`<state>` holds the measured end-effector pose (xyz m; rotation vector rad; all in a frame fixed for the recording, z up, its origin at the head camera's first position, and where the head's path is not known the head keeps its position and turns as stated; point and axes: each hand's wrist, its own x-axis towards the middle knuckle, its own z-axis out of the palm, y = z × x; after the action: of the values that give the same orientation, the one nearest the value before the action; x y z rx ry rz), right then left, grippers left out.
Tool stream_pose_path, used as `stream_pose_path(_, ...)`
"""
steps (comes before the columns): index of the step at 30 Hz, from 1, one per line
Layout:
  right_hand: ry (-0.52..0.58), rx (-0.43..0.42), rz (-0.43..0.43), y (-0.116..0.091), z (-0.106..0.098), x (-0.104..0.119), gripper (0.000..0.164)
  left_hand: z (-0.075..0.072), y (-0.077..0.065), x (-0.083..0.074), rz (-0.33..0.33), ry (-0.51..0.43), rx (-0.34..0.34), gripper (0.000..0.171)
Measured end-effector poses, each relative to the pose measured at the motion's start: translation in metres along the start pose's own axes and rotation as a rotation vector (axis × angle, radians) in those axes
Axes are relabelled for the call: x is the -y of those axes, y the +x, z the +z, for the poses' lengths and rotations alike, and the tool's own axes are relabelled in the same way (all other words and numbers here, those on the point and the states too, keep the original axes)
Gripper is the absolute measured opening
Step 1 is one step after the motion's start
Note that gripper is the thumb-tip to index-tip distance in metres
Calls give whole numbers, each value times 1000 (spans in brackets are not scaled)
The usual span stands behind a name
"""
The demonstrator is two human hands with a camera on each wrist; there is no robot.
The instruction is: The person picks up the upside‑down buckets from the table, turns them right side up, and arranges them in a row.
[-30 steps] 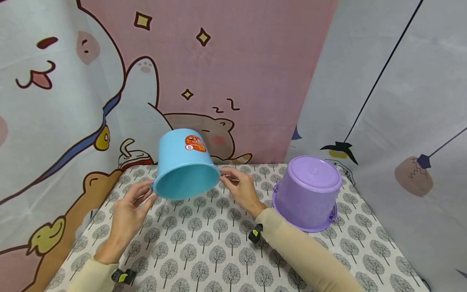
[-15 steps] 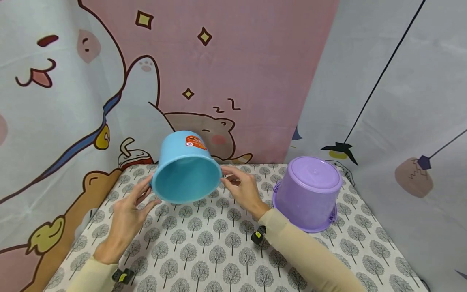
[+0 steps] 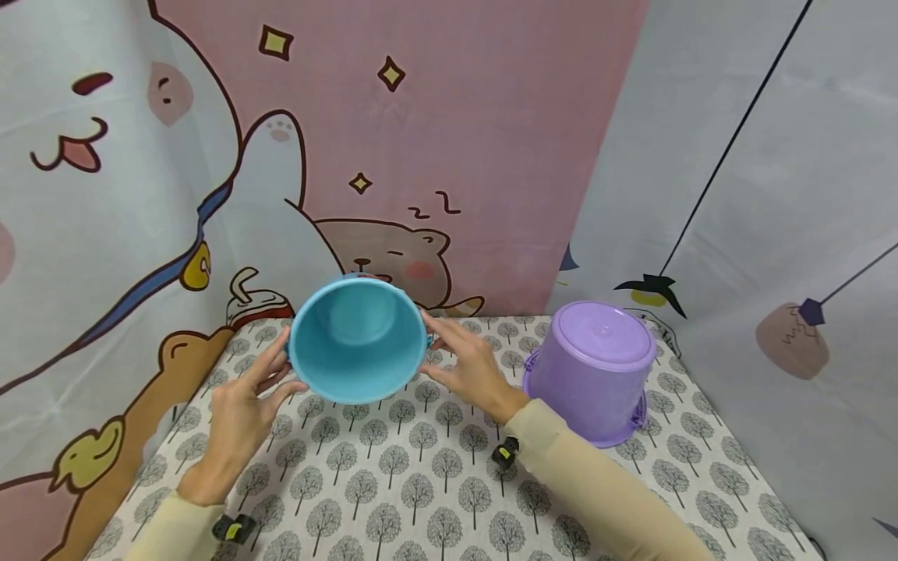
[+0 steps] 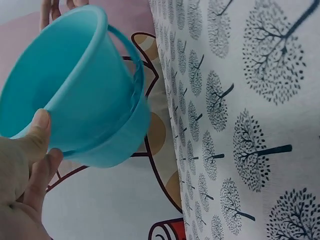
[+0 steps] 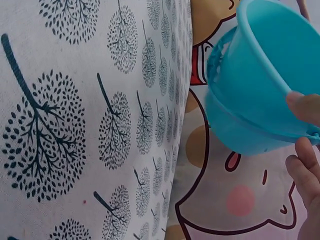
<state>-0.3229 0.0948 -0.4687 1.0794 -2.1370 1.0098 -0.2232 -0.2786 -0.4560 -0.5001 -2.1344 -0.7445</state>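
Light-blue bucket between left hand and right hand — mouth near, base far | both pinching opposite rim sides | upturned purple bucket — nearer right hand

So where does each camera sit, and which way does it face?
Head: worn on the head, looking forward and down at the blue bucket, upturned purple bucket and tree-print cloth; left hand, right hand and sleeves show.
Left wrist: on that wrist, looking at the blue bucket; the left hand shows, with other fingers behind the rim.
Right wrist: on that wrist, looking at the blue bucket; part of the right hand shows.
Shared: both wrist views show the bucket's mouth, its handle and the cloth, turned sideways.
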Motion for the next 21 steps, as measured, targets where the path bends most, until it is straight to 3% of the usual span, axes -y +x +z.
stream_pose_path(5,-8,28,-29,0,-4,2,114,-2,2,0,-47,-8,26,110)
stream_pose_path(10,17,46,-6,2,-5,6,113,-5,4,-1,-88,-18,37,109)
stream_pose_path(21,270,108,88,14,-5,10,109,-6,9,4,-175,-62,22,103)
